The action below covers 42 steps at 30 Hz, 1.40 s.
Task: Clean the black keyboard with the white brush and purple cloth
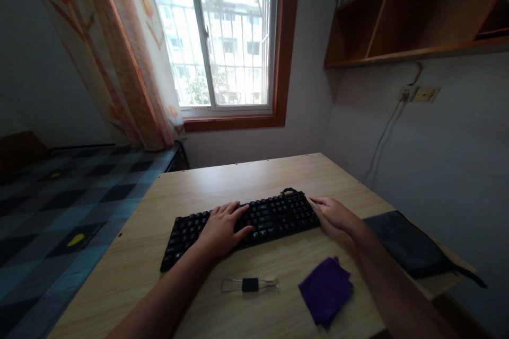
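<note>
A black keyboard [274, 217] lies slantwise on a light wooden desk [222, 180]. My left hand [223, 228] rests flat on its middle keys, fingers stretched out and holding nothing. My right hand [333, 212] lies against the keyboard's right end, fingers extended along its edge, open. In front of the keyboard sit a small black tool with wire loops [249, 284] and a crumpled purple cloth [326, 290].
A dark flat pouch [405, 243] lies at the desk's right edge by the wall. A bed with a checked cover [59, 206] stands to the left. Behind are a barred window [230, 37], a flowered curtain [119, 53], a wooden wall shelf [417, 10] and a socket with cable [413, 94].
</note>
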### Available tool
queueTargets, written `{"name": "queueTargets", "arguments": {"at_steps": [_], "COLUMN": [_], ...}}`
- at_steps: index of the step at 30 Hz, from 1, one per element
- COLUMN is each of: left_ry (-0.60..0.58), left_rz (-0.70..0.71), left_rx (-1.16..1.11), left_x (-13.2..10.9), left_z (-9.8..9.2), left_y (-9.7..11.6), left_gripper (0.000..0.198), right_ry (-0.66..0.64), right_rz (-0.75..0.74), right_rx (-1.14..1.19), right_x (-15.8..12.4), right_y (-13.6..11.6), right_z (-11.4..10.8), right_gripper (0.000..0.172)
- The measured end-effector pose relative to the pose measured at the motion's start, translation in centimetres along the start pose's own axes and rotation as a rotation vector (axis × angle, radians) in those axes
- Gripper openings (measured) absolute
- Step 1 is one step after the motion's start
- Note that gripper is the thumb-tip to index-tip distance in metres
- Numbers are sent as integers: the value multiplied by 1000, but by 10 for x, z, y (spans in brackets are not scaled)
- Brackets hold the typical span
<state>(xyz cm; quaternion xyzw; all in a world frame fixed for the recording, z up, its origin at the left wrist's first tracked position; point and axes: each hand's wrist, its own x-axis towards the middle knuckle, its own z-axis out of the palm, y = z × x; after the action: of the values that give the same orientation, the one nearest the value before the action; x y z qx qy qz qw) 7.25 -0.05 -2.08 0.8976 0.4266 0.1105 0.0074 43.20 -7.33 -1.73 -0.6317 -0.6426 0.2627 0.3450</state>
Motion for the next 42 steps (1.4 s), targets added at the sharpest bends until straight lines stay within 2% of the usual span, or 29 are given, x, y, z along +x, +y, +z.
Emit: {"name": "queueTargets", "arguments": {"at_steps": [8, 19, 22, 25, 29, 32, 34, 38, 42], "left_ry": [2, -8, -5, -9, -11, -4, 0, 1, -15], "left_rz": [4, 2, 1, -6, -4, 1, 3, 1, -10], "left_rx": [-5, 1, -8, -11, -13, -13, -14, -7, -8], "left_x": [0, 2, 1, 1, 0, 0, 1, 0, -1], "left_z": [0, -2, -3, -4, -4, -2, -1, -1, -3], "left_y": [0, 2, 2, 3, 3, 2, 1, 0, 2], "left_gripper": [63, 63, 63, 64, 64, 63, 63, 63, 63], "right_ry": [-168, -274, -266, -187, -20, -32, -41, 8, 145], "right_rz": [33, 137, 165, 145, 95, 116, 110, 39, -65], "right_rx": [46, 70, -28, -130, -219, -153, -52, -34, -151], "right_x": [-31, -92, -107, -113, -96, -64, -36, 15, 37], "right_y": [-15, -20, -24, -24, -26, -30, -32, -28, -11], "right_z": [-17, -21, -28, -44, -64, -64, -56, -27, 4], "right_gripper": [42, 44, 43, 42, 52, 64, 62, 41, 28]}}
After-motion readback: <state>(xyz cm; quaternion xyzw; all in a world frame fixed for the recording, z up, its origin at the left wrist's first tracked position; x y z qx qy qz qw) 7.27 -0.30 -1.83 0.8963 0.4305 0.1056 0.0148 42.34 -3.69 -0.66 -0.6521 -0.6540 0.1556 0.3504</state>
